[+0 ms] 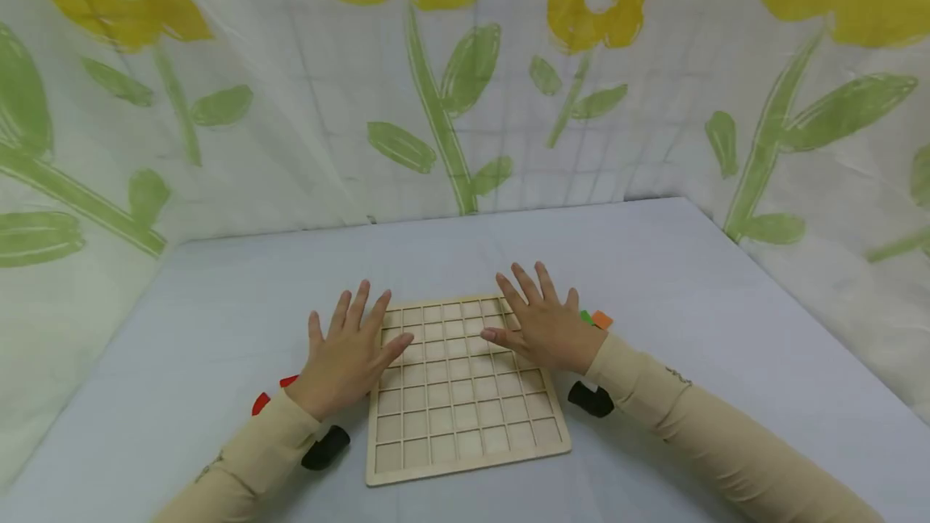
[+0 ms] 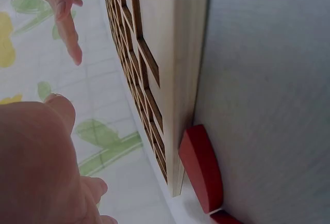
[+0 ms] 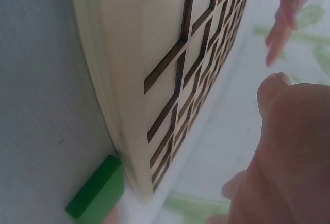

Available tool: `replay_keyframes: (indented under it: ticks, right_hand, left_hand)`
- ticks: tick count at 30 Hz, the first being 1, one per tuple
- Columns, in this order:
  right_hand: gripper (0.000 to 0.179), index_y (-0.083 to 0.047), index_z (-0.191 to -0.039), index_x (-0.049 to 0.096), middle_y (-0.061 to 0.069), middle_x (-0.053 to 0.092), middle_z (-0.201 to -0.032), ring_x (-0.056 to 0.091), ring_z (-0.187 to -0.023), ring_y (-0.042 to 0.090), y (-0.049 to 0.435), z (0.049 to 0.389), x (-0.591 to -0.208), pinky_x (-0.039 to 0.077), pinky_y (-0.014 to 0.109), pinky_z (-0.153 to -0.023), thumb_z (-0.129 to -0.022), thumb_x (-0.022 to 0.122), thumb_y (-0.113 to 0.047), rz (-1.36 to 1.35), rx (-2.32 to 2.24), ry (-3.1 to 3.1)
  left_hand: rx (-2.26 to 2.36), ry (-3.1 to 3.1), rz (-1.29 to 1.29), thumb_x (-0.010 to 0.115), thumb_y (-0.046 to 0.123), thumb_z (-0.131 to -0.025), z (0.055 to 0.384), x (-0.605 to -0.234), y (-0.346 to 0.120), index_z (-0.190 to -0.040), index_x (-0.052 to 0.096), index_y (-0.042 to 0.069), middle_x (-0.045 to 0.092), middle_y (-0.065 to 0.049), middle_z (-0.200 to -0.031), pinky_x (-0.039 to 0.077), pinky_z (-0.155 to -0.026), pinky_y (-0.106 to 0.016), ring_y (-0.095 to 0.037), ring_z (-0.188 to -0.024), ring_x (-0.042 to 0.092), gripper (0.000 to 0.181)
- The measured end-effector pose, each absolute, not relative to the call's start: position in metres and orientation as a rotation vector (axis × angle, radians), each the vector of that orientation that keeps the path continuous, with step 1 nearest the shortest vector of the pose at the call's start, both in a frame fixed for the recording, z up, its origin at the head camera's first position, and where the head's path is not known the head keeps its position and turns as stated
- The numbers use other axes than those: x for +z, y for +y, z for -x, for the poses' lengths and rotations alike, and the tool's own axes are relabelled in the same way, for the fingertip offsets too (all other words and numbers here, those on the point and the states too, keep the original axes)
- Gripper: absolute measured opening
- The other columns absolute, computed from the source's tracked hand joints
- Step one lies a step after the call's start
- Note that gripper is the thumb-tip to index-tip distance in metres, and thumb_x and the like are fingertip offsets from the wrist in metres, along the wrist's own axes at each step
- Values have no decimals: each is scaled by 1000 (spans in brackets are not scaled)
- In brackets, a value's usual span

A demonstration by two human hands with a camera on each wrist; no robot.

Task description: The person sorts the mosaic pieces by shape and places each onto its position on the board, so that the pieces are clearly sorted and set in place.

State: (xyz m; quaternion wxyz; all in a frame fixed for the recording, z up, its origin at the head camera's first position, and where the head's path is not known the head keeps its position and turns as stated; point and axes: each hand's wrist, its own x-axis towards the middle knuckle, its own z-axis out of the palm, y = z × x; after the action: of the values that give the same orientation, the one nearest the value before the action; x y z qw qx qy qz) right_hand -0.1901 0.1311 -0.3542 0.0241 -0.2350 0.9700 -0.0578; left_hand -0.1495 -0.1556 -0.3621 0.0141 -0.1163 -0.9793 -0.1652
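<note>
A square wooden board (image 1: 465, 394) with a raised grid of cells lies flat on the table. My left hand (image 1: 345, 361) hovers by its left edge, palm down and fingers spread, thumb over the cells. Across from it, my right hand (image 1: 548, 329) is held the same way over the board's upper right part. Neither hand holds anything. In the left wrist view a red block (image 2: 202, 167) with a curved side sits against the board's edge. A green block (image 3: 98, 190) rests beside the opposite edge in the right wrist view.
Red pieces (image 1: 261, 403) lie left of the board, partly behind my left forearm. An orange piece (image 1: 602, 320) shows beyond my right wrist. A white cloth covers the table, and a flower-printed curtain (image 1: 291, 103) hangs along the back and sides.
</note>
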Motion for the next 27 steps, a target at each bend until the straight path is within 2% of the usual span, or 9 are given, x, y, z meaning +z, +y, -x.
replay_keyframes:
  ticks: [11,15,18,22,25,27]
  right_hand:
    - [85,-17,-155,6,13,-1,-161,-7,-145,41,148,193,-346,6,75,-104,-93,30,-69,651,-134,3015]
    - [84,-16,-155,7,14,-1,-161,-8,-145,42,166,195,-346,2,72,-107,-94,28,-69,620,-118,3017]
    - [84,-13,-155,10,17,2,-160,-6,-144,45,183,197,-346,3,72,-107,-94,31,-67,604,-150,3014]
    - [83,-9,-154,14,21,7,-159,3,-142,51,206,194,-341,13,74,-104,-95,42,-61,524,-179,2969]
    - [82,-3,-152,17,27,12,-156,11,-140,54,224,191,-338,22,71,-104,-95,51,-51,468,-184,2916]
    - [77,1,-148,26,29,22,-151,23,-136,54,235,188,-338,31,65,-103,-95,56,-46,451,-171,2886]
  left_hand:
    - [-553,-3043,428,35,62,-96,155,-365,-155,-153,21,10,7,-20,-159,-2,-106,-71,-45,-144,5,78]
    - [-610,-3057,506,39,60,-96,155,-370,-164,-152,22,7,9,-23,-158,1,-107,-70,-48,-143,6,78]
    - [-647,-3080,572,44,60,-94,154,-373,-172,-152,24,8,9,-24,-158,2,-107,-70,-50,-142,6,80]
    - [-637,-3105,628,50,60,-91,154,-376,-182,-151,26,8,12,-26,-157,4,-104,-73,-52,-141,10,83]
    - [-637,-3123,648,53,61,-89,156,-378,-187,-151,26,7,14,-27,-156,6,-103,-74,-53,-139,13,86]
    - [-652,-3142,671,54,63,-88,158,-379,-188,-151,26,7,14,-27,-156,6,-103,-74,-53,-139,13,89]
